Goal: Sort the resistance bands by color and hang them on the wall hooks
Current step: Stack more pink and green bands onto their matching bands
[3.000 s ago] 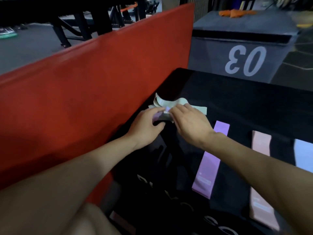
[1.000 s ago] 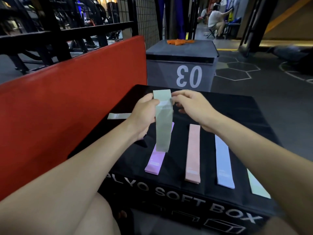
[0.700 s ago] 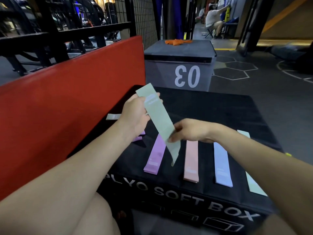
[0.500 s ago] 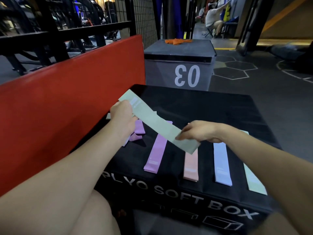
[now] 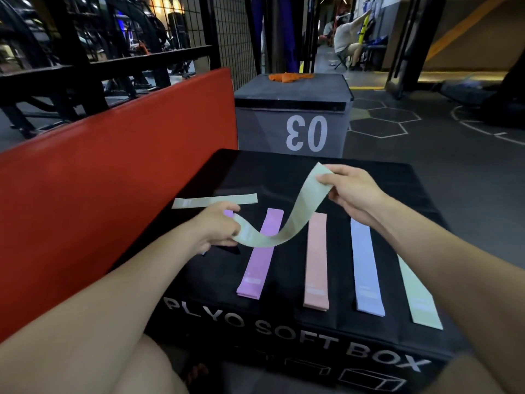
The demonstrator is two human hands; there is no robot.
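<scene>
I hold a pale green resistance band [image 5: 295, 214] in the air above the black plyo soft box [image 5: 284, 172]. My left hand [image 5: 218, 228] pinches its near end and my right hand [image 5: 352, 191] pinches its far, raised end, so the band curves between them. Flat on the box lie a purple band [image 5: 261, 257], a pink band [image 5: 316, 263], a light blue band [image 5: 366, 268] and a second green band [image 5: 420, 297], side by side. Another green band [image 5: 216, 201] lies crosswise at the back left. A small purple piece shows under my left hand.
A red padded block [image 5: 113, 177] runs along the left of the box. Behind stands a grey box marked 03 [image 5: 292, 120] with orange bands [image 5: 289, 77] on top. A black wire fence [image 5: 142, 38] rises at the back left. A person sits far back on the dark floor.
My right hand has risen and swung to the far right with its end of the green band, while my left hand lowered its end; the band now curves upward to the right.
</scene>
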